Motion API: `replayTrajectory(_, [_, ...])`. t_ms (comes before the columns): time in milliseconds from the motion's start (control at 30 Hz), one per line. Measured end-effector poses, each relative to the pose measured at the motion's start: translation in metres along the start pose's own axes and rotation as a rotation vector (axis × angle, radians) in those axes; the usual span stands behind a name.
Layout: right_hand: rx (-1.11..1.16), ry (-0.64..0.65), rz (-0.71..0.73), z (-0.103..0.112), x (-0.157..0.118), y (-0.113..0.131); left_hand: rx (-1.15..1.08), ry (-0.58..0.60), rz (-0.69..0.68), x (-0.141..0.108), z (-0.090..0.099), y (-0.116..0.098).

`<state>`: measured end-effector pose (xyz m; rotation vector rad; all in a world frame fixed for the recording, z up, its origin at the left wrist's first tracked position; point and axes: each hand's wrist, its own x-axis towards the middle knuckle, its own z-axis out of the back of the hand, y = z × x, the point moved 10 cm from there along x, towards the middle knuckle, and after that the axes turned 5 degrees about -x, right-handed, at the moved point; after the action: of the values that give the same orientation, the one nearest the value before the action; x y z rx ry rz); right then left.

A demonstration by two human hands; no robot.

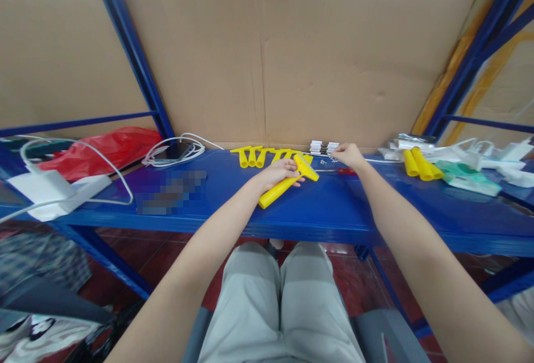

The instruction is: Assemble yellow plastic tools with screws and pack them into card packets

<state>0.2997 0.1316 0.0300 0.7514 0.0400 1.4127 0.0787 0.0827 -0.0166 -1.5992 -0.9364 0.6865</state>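
Observation:
My left hand (281,173) is wrapped round a yellow T-shaped plastic scraper handle (275,193), held tilted above the blue shelf, with its wide flat head up to the right. My right hand (349,156) reaches to the back of the shelf, its fingertips pinched together beside small metal bits, perhaps screws (323,162). What those fingers hold, if anything, is too small to make out. Two small stacks of white pieces (316,147) stand just behind. Below the right hand lies a screwdriver (346,172) with a red handle, its shaft pointing left.
Several more yellow handles (252,157) lie in a row against the cardboard (200,63). Other yellow tubes (421,164) and a green plastic packet (469,178) are at the right. Coiled white cable (177,149), a red bag (112,152) and a white adapter (52,188) occupy the left.

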Motion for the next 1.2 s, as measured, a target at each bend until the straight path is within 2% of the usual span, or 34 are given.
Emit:
replayTrajectory(100, [0.385,-0.042,0.051,0.0,-0.005,0.024,-0.021,0.013,-0.001,0.0,-0.001,-0.001])
replayTrajectory(167, [0.585,-0.017,0.103,-0.007,-0.011,0.046,-0.046,0.032,-0.003,0.0,-0.002,-0.002])
replayTrajectory(300, [0.743,0.128,0.235,-0.028,-0.027,0.087,-0.111,0.089,0.024,0.002,-0.003,0.0])
replayTrajectory(467, [0.744,0.185,0.28,-0.038,-0.037,0.101,-0.161,0.095,0.046,0.002,-0.004,0.001])
replayTrajectory(733, [0.71,0.25,0.319,-0.037,-0.04,0.104,-0.162,0.065,0.053,-0.001,-0.003,0.001])
replayTrajectory(1000, [0.635,0.251,0.378,-0.038,-0.039,0.105,-0.16,0.068,0.062,0.001,-0.001,0.003])
replayTrajectory(1200, [0.445,0.158,0.594,-0.035,-0.041,0.117,-0.131,0.024,0.093,0.003,0.004,0.008])
